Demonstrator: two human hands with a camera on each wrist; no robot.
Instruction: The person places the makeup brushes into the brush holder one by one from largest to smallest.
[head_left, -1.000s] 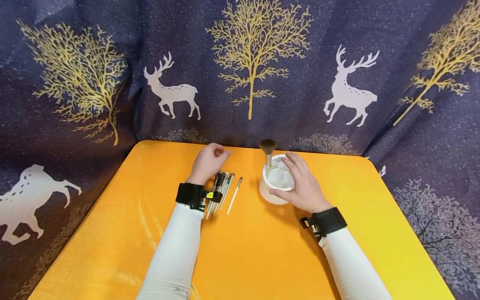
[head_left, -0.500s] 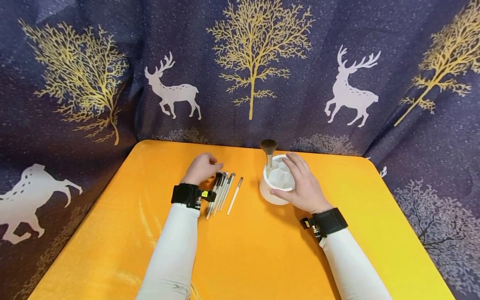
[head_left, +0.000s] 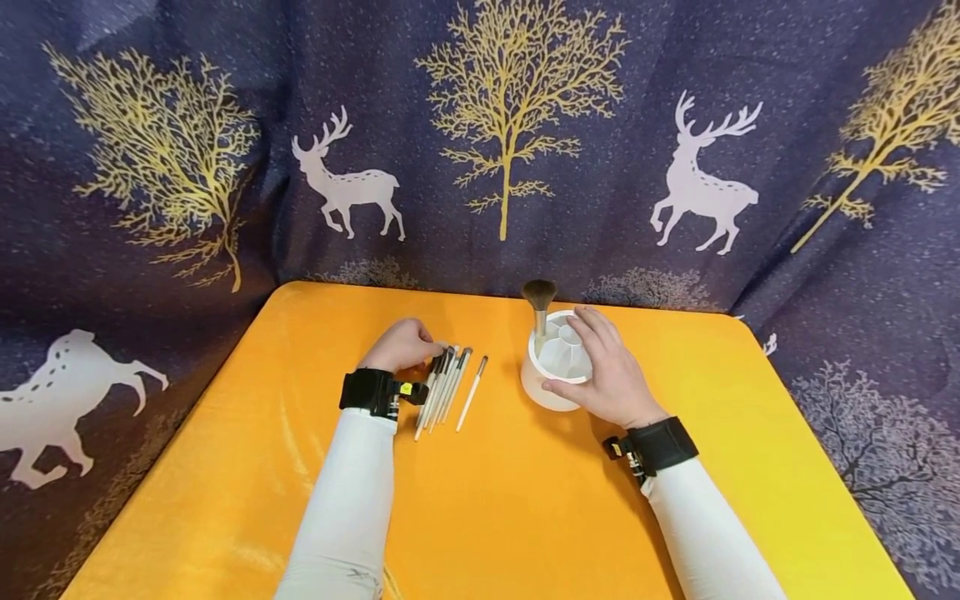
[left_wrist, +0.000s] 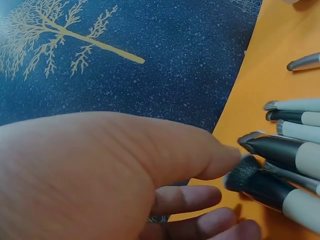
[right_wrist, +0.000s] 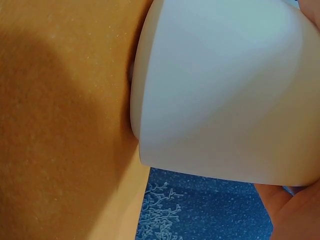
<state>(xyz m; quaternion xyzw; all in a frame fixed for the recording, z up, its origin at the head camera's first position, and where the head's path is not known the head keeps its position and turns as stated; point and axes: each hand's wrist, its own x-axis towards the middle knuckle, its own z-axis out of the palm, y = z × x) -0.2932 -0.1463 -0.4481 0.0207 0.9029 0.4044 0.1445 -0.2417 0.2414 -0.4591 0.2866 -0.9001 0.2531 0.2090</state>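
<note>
Left hand (head_left: 401,346) knuckles up, fingers curled at the brush heads (left_wrist: 252,175), seemingly pinching nothing yet, right hand (head_left: 611,371) cupping the white holder (head_left: 551,379), fingers over its rim

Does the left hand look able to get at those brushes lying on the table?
Probably yes: the left hand sits right beside the brushes, thumb almost at their bristles, with nothing between them.

Left hand (head_left: 403,345) nearer (to brushes (head_left: 444,385))
</note>
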